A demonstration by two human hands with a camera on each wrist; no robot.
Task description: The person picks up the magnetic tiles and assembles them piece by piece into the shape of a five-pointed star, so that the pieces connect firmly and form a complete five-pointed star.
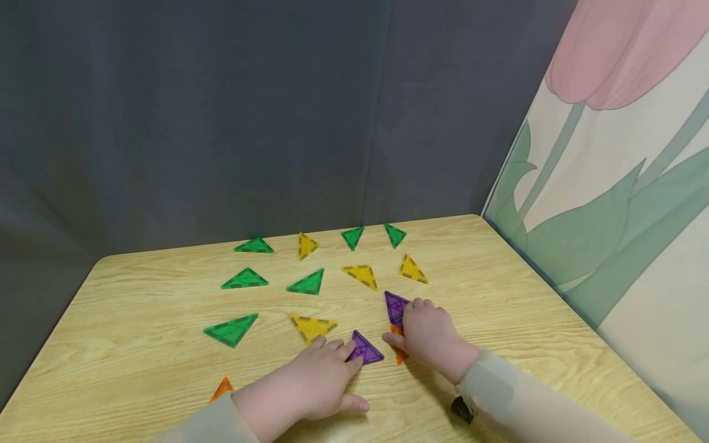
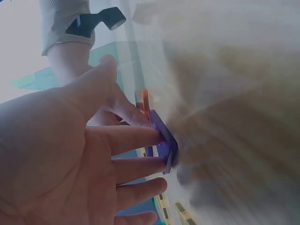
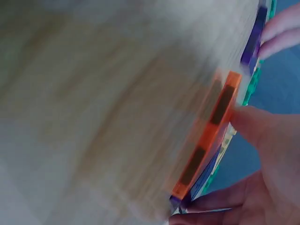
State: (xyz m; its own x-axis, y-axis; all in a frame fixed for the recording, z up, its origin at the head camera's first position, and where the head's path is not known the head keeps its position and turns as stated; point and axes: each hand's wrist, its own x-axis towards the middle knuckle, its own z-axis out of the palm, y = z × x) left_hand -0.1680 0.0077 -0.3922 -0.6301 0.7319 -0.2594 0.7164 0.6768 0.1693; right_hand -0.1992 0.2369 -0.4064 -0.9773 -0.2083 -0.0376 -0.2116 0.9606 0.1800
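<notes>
My left hand (image 1: 327,375) touches a translucent purple triangular magnetic tile (image 1: 367,351) lying on the table, its fingers stretched out and the thumb held apart. In the left wrist view, two fingertips meet that purple tile (image 2: 165,143). To the right, my right hand (image 1: 434,338) grips an orange triangular magnetic tile (image 1: 399,356), with the thumb across it. Directly beyond it, a second purple tile (image 1: 394,306) touches the orange one, and the curled fingers cover its right side. The right wrist view shows the thumb against the orange tile (image 3: 206,140).
Green tiles (image 1: 232,330) and yellow tiles (image 1: 312,326) lie spaced out over the wooden table (image 1: 138,344). Another orange tile (image 1: 223,389) is partly behind the left forearm. A dark curtain (image 1: 249,123) borders the back, a flowered panel (image 1: 620,215) the right.
</notes>
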